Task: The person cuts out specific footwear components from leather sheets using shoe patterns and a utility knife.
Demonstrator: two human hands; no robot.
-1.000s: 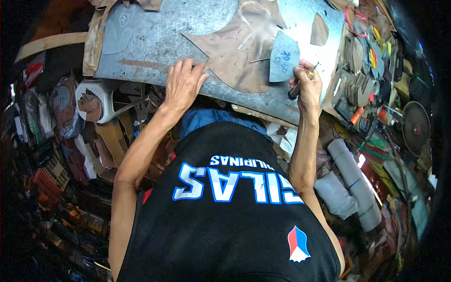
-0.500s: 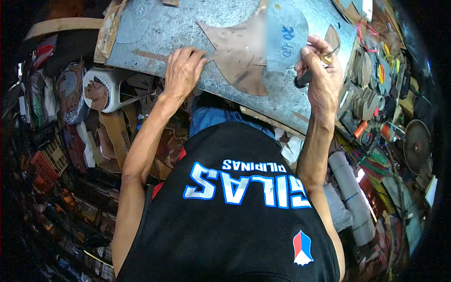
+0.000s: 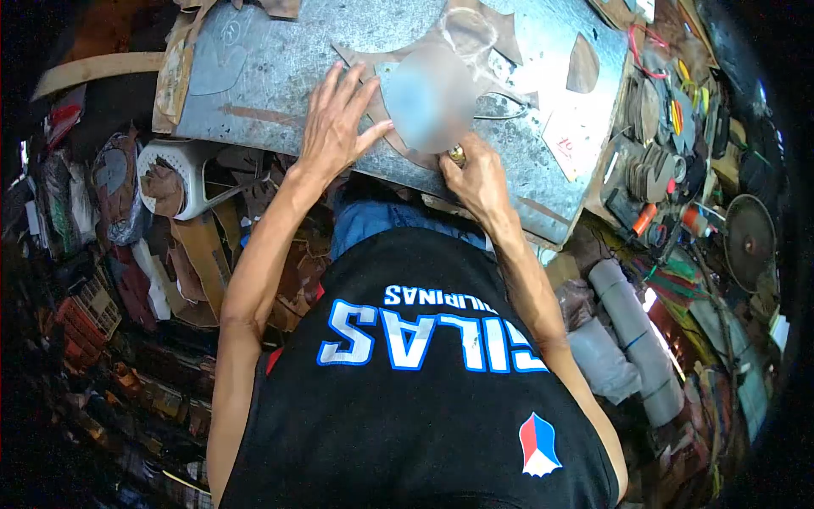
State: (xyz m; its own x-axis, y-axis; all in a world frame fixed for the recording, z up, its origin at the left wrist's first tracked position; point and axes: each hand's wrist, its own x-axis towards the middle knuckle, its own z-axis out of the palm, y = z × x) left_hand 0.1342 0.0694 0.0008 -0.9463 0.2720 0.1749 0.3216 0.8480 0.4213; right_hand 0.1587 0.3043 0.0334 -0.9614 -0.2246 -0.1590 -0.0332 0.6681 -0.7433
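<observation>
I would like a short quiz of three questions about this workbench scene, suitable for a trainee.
1. True or false: the left hand lies flat, with fingers spread, on the brown leather piece.
2. What does the right hand grip? A) a small tool with a brass-coloured end; B) a pair of scissors; C) a hammer.
3. Fill in the missing word: the leather lies on a grey ___ sheet that serves as the work surface.

Key: 1 true; 2 A; 3 metal.
</observation>
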